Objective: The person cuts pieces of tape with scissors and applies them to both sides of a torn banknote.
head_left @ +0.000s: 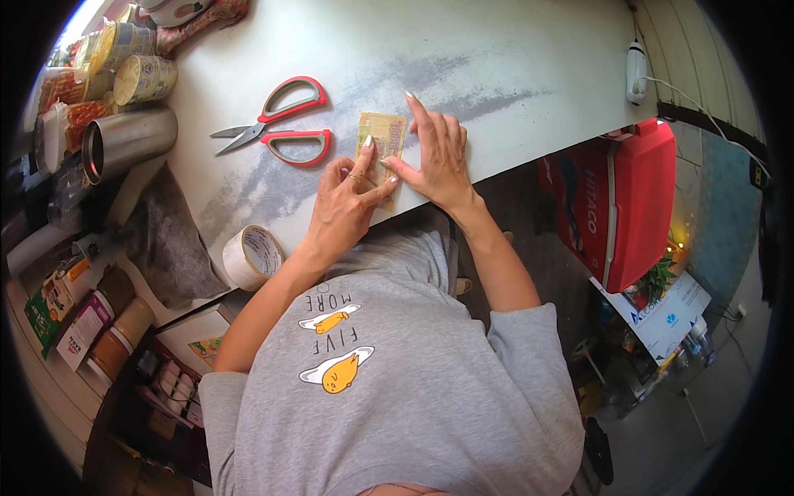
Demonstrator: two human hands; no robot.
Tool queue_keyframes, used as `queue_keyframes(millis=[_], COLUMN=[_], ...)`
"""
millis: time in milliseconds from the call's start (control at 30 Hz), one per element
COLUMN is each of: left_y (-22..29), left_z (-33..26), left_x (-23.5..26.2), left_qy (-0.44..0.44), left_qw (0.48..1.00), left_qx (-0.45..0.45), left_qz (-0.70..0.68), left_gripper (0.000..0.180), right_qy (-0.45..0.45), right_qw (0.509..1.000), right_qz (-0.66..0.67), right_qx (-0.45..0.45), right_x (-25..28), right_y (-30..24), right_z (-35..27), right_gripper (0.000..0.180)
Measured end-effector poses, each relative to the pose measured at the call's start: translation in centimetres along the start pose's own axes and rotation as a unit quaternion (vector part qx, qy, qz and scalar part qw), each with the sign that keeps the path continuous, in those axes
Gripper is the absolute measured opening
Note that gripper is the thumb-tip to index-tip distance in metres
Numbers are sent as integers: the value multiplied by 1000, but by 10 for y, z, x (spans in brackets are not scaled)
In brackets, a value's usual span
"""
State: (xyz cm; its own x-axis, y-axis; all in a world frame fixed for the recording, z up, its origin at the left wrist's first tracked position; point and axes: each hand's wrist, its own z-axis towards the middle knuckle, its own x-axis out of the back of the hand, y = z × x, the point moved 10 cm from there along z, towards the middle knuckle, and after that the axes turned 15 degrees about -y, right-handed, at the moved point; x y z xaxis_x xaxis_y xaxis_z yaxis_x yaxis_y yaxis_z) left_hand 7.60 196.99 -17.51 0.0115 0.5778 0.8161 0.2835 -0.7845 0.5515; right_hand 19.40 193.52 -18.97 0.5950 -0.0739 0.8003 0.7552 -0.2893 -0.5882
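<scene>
A yellowish banknote (382,124) lies lengthwise near the front edge of the white table (513,50). My left hand (343,198) presses on it with index finger and thumb, its other fingers curled. My right hand (442,157) rests at the note's right side, fingers stretched out flat and thumb reaching onto the paper. The hands partly cover the note's middle and lower part. Left of them, red-handled scissors (260,126) lie with blades apart, pointing left. Nearer me, beside my left forearm, stands a roll of tape (239,263).
A metal tumbler (141,142) lies sideways at the left, beside several tubs (145,80). A dark cloth-like sheet (169,240) hangs over the table's left edge. A red cooler box (641,207) stands right of the table. A white device (635,73) with a cable sits at the far right corner.
</scene>
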Motion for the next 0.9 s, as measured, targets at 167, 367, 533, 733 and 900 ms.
queue_keyframes(millis=[167, 367, 533, 733, 900], left_y=[2, 5, 3, 1, -10], left_z=[1, 1, 1, 4, 3], left_x=[-1, -12, -12, 4, 2], left_qy=[-2, -46, -76, -102, -88], left_qw=[1000, 994, 996, 994, 994], left_qx=[2, 4, 5, 16, 58], left_qz=[24, 95, 55, -17, 41], left_gripper=[47, 63, 64, 64, 67], right_qy=[21, 45, 54, 78, 96], right_qw=[1000, 998, 998, 996, 994], right_qz=[-17, -25, -18, -31, -36], right_qx=[-5, -32, -40, -35, -41], right_x=[2, 1, 2, 4, 2], right_y=[-3, -3, 0, 1, 1], right_z=[-4, -10, -12, -14, -20], right_gripper=[96, 93, 95, 99, 95])
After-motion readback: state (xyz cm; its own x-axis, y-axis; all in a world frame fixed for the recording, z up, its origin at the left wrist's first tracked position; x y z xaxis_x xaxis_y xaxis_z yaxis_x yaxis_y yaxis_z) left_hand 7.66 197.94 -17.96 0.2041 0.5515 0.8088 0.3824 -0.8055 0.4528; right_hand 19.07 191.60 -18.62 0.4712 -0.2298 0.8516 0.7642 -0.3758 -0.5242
